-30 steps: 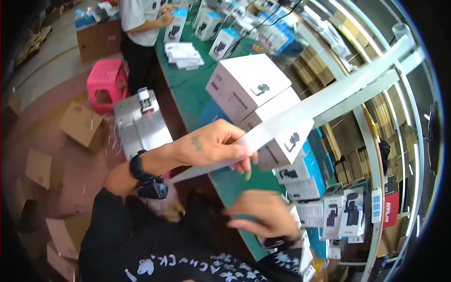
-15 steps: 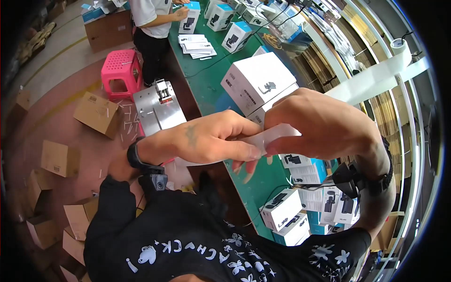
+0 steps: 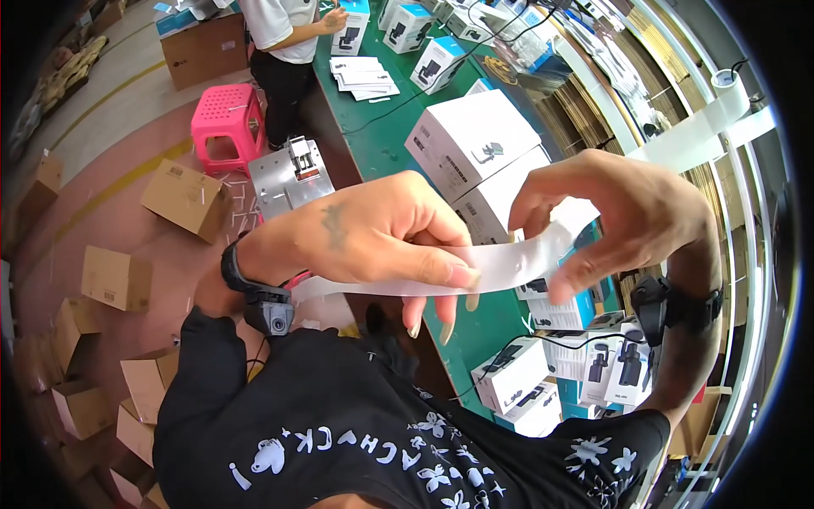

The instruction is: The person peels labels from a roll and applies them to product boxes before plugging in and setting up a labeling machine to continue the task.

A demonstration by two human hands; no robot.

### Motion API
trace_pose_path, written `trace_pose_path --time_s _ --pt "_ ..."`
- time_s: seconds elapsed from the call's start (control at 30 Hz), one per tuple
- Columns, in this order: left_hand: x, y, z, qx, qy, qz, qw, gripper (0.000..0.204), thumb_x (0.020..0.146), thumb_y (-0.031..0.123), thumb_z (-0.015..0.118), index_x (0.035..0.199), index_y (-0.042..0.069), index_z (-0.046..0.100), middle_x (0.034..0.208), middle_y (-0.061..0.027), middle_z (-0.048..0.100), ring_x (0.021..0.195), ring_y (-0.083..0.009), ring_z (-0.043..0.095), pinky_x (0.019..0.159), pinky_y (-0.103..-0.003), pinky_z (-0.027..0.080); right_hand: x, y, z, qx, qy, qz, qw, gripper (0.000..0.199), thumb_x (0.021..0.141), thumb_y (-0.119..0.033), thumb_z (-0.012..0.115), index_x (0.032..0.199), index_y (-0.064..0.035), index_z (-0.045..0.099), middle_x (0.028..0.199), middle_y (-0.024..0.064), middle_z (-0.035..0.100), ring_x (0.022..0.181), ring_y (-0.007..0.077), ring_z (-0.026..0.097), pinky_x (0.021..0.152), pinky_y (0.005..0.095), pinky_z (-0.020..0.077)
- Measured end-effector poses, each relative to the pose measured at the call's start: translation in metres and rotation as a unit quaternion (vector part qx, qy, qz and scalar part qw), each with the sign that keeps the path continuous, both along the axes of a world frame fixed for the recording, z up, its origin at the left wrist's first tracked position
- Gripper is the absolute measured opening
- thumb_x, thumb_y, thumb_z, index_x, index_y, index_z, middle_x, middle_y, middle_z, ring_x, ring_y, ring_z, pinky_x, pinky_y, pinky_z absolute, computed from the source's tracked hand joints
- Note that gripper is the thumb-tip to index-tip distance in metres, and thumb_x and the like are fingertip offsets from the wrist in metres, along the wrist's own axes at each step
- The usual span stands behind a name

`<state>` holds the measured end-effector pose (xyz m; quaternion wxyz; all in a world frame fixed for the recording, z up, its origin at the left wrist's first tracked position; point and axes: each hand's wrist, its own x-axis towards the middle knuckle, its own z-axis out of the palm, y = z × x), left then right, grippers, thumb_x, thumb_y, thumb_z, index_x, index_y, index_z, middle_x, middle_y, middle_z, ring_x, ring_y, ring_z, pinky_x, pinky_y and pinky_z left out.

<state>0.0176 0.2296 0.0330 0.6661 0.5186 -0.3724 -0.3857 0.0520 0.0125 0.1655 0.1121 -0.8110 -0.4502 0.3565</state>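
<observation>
My left hand (image 3: 381, 237) is closed on a long, whitish translucent strip (image 3: 504, 265), with thumb and index finger pinching it. One end of the strip trails out below my left wrist. The other end curls up at my right hand (image 3: 632, 225), whose thumb and fingers are spread around it without closing on it. Whether the strip touches the right palm is hidden. Both hands are above the green table (image 3: 458, 331). Just beyond them stands a large white box (image 3: 475, 140) on top of another white box.
Small printed boxes (image 3: 513, 373) stand at the near right, others at the far end beside white leaflets (image 3: 365, 78). Left of the table are a metal device (image 3: 288, 174), a pink stool (image 3: 225, 119) and cardboard boxes (image 3: 182, 199). Another person's arm (image 3: 309, 34) is at the far end.
My hands have moved apart, the right one going rightward and its fingers spreading. More of the strip now shows between them. The left hand stays pinched on it.
</observation>
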Motion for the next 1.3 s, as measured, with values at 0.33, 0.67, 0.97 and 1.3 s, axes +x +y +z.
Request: trace_pose_path --time_s 0.33,0.67,0.97,1.3 --pt "-0.02 0.008 -0.017 -0.179 0.01 0.058 0.982 0.02 0.093 0.009 0.054 0.09 -0.009 0.063 0.067 -0.0161 0.067 0.045 -0.0169 0.061 0.039 -0.025 0.049 -0.04 0.017 -0.049 0.311 -0.12 0.047 0.942 0.021 0.085 -0.017 0.07 0.07 -0.0029 0.063 0.053 0.0031 0.052 0.043 0.017 0.045 0.046 0.0322 0.037" --pt "-0.079 0.239 -0.313 0.382 -0.344 0.692 0.507 0.026 0.098 0.015 0.046 0.103 -0.002 0.065 0.097 -0.0171 0.068 0.085 -0.0244 0.066 0.076 -0.035 0.051 -0.094 -0.106 -0.111 -0.002 -0.583 -0.182 0.792 0.027 0.089 -0.022 0.061 0.101 0.002 0.061 0.093 0.0126 0.061 0.086 0.029 0.056 0.081 0.0397 0.0444" --pt "-0.178 0.34 -0.415 0.68 -0.094 0.43 0.587 0.023 0.096 0.018 0.05 0.106 0.0 0.06 0.104 -0.0156 0.062 0.092 -0.0266 0.059 0.08 -0.038 0.047 -0.271 -0.262 -0.293 -0.132 -0.361 -0.81 0.444 0.049 0.093 -0.018 0.06 0.133 0.0067 0.044 0.104 0.021 0.066 0.09 0.0347 0.065 0.083 0.0368 0.0515" --pt "-0.174 0.044 -0.579 0.357 -0.038 0.279 0.89 0.035 0.088 0.027 0.064 0.113 0.003 0.057 0.096 -0.0122 0.064 0.08 -0.0233 0.063 0.069 -0.031 0.051 -0.265 -0.345 -0.485 -0.179 -0.091 -0.93 0.308 0.148 0.051 -0.078 0.073 0.147 0.0067 -0.002 0.147 0.0417 -0.002 0.141 0.0481 -0.005 0.11 0.0617 0.0054"
